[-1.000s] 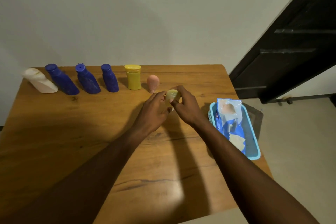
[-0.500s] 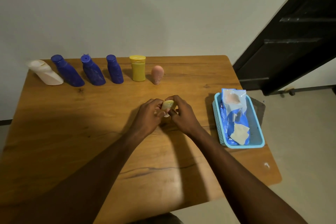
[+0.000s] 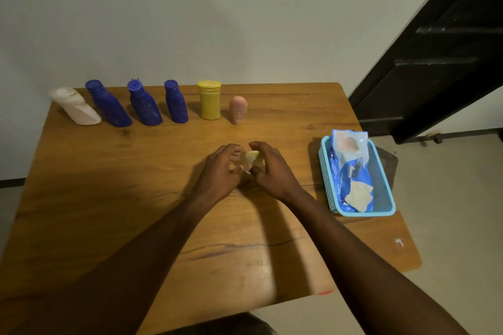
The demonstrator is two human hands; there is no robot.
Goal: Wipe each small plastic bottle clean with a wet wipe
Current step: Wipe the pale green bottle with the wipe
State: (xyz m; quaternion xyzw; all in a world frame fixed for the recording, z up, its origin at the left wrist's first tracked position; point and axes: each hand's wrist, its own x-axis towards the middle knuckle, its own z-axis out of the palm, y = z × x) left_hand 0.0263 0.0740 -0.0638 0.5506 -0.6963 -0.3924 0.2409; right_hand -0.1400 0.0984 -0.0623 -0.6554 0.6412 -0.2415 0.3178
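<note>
Mid-table, slightly right of centre: small pale yellow plastic bottle [image 3: 251,161], off the wooden table [image 3: 109,185], held between both hands. Only a short stretch shows. Long axis seems to slant from near-left to far-right; which end is the cap I cannot tell.

Left hand [image 3: 220,171]: knuckles up, fingers curled in, gripping the bottle's left side. Right hand [image 3: 272,168]: arched over from the right, thumb and fingers closed on the same bottle. Both forearms reach in from the near edge and meet there.

Far edge, left to right, standing in a row: white plastic bottle [image 3: 74,107], three dark blue bottles [image 3: 144,105], yellow flip-cap bottle [image 3: 209,100], small pink bottle [image 3: 237,109].

Right edge: light blue plastic basket [image 3: 325,171] holding a blue-and-clear wipes pack [image 3: 351,168].
</note>
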